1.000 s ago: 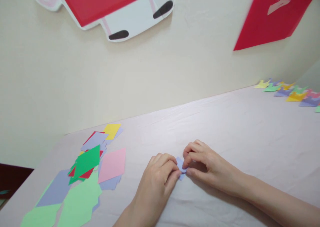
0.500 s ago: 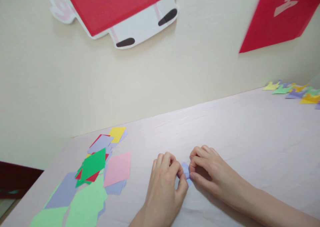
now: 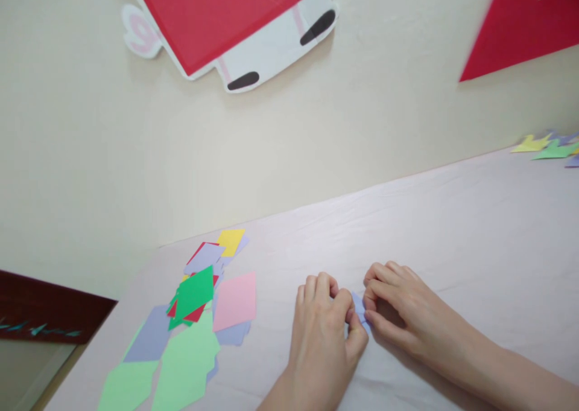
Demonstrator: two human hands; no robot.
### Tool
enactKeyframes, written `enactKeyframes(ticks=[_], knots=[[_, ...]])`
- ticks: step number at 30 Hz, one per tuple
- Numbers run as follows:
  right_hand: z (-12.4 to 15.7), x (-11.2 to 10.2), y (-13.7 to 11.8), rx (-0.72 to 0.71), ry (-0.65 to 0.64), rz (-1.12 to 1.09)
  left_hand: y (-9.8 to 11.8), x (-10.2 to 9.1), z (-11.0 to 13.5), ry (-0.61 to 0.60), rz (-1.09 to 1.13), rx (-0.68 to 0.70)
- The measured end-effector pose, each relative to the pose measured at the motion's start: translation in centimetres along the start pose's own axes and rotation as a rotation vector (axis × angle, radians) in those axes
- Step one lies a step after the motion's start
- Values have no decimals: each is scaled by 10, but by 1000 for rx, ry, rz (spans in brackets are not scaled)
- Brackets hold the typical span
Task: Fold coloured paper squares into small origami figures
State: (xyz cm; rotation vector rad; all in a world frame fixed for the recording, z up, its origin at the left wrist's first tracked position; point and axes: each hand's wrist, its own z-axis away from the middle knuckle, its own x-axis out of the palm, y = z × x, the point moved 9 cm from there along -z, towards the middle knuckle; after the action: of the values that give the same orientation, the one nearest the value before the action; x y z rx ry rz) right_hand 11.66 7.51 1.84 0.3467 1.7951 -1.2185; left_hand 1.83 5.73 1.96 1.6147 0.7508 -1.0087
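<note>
A small folded piece of lilac paper [image 3: 359, 307] lies on the pale table [image 3: 452, 230] between my two hands. My left hand [image 3: 323, 332] has its fingers curled and its thumb and fingertips pinch the paper's left edge. My right hand [image 3: 400, 305] pinches the paper's right side with curled fingers. Most of the paper is hidden under the fingertips.
Loose coloured paper squares [image 3: 194, 314] in green, pink, lilac, red and yellow lie scattered at the table's left. Several folded paper shapes [image 3: 549, 148] sit at the far right by the wall. Red and white cut-outs [image 3: 235, 25] hang on the wall.
The view has shifted, so everything sits further right in the picture. My left fingers have curled tighter over the lilac paper, covering more of it; both hands stay pinched on it.
</note>
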Motion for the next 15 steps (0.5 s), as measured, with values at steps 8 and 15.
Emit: enactKeyframes(ticks=[8,15], knots=[[1,-2,2,-18,59,-2,1,1,1,2,-6,7],[2,-4,3,5,47,-45,1,0,2,21,36,5]])
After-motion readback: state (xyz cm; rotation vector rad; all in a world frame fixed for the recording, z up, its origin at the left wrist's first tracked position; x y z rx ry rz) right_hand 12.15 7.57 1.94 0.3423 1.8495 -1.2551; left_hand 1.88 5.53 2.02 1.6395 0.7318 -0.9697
